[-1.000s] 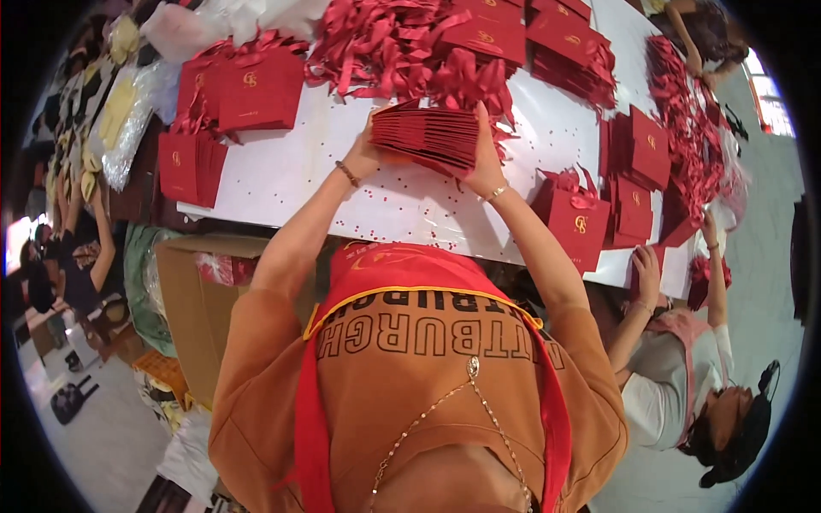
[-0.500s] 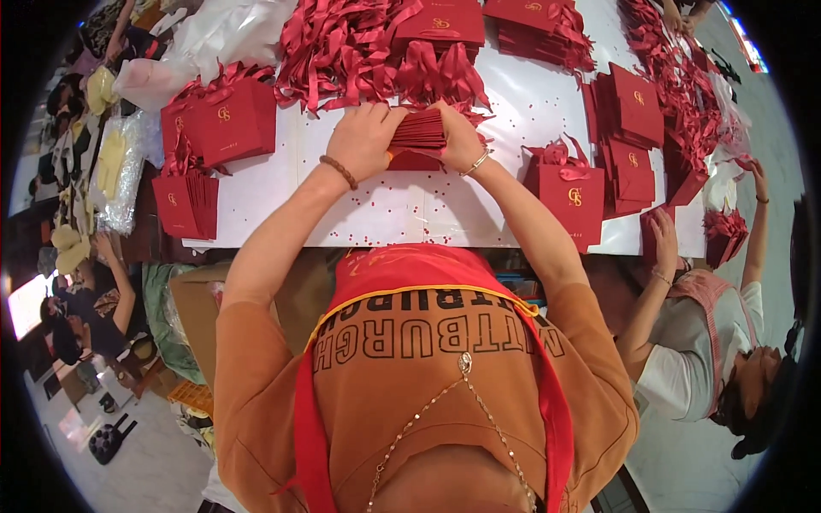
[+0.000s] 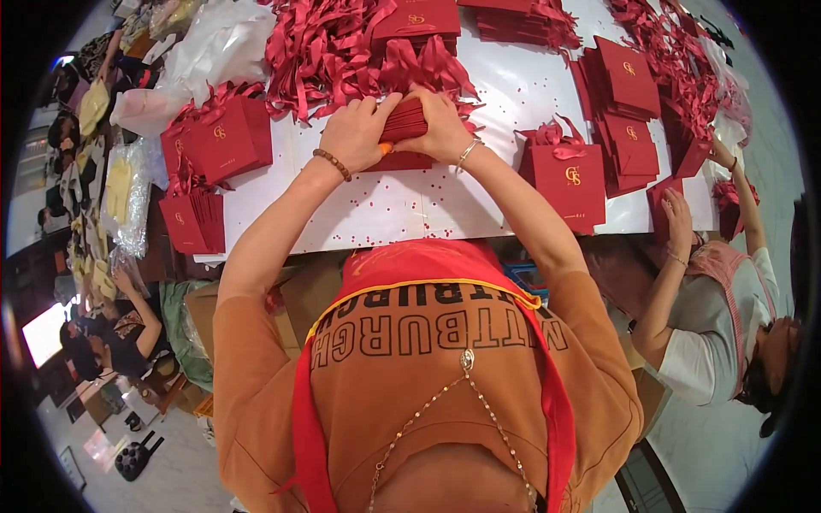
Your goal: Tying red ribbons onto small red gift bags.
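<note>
The left hand (image 3: 357, 132) and the right hand (image 3: 443, 130) hold a stack of folded red bags (image 3: 404, 120) between them, above the near middle of the white bench (image 3: 368, 205). The fingers of the left hand are clamped on the left side of the stack; the fingers of the right hand are clamped on the opposite side. The layered edges of the stack are visible between the hands; whether its underside contacts the bench cannot be determined. An orange patch (image 3: 386, 149) is visible at the left thumb. A bead bracelet (image 3: 332, 164) encircles the left wrist, and a metal bracelet (image 3: 468, 154) encircles the right. A heap of red ribbons (image 3: 316, 56) lies beyond the left hand, with a pile of red bags (image 3: 416, 17) adjacent on its right. Upright red bags (image 3: 231, 137) stand to the left of the hands, and a single red bag (image 3: 563, 188) with a ribbon bow stands to the right, near the front edge of the bench. Small red dots are scattered across the white surface. Clear plastic sheeting (image 3: 218, 56) occupies the far left. At the right, a co-worker's hand (image 3: 678, 221) rests against another red bag (image 3: 661, 203)
</note>
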Motion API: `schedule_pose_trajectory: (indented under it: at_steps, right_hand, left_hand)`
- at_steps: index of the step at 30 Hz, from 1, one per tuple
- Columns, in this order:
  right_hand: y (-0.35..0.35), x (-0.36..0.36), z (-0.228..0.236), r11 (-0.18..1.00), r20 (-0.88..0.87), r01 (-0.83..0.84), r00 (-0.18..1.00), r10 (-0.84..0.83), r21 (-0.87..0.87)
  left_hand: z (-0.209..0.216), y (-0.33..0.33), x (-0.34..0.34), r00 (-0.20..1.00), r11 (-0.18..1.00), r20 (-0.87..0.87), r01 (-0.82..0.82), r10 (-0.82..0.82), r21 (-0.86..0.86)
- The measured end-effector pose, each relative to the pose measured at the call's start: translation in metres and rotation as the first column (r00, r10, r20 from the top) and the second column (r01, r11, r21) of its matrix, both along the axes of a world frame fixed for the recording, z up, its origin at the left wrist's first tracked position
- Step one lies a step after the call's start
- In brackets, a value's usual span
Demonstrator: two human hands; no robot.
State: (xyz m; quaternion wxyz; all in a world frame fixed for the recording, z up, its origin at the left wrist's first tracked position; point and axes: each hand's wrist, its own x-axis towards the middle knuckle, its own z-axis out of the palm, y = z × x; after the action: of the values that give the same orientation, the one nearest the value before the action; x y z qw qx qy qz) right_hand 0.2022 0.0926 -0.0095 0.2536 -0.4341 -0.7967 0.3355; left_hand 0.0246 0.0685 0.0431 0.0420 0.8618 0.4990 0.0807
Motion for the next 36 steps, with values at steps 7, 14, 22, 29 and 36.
schedule_pose_trajectory:
  at_steps: [7, 14, 22, 29, 36]
  right_hand:
    - [-0.008, 0.007, 0.026, 0.904, 0.084, 0.062, 0.991, -0.107, 0.423]
    - [-0.073, 0.021, 0.012, 0.715, 0.029, 0.194, 0.971, -0.236, -0.672]
    - [-0.042, 0.042, 0.049, 0.794, -0.514, -0.25, 0.853, -0.09, -0.555]
    - [-0.013, 0.025, 0.084, 0.679, 0.212, -0.057, 0.928, 0.307, -0.732]
    - [-0.028, -0.037, 0.038, 0.909, -0.549, -0.038, 0.807, -0.217, -0.415]
  left_hand:
    - [-0.006, 0.006, 0.001, 0.998, 0.987, -0.052, -0.04, 0.033, -0.155]
    - [0.007, -0.008, -0.028, 0.843, 0.944, 0.449, -0.188, 0.296, -0.27]
    - [-0.004, -0.039, -0.026, 0.472, 0.854, 0.761, 0.032, 0.445, -0.519]
    - [-0.013, -0.049, -0.025, 0.562, 0.842, 0.714, 0.056, 0.418, -0.536]
    - [-0.002, -0.068, -0.024, 0.721, 0.909, 0.627, -0.008, 0.294, -0.417]
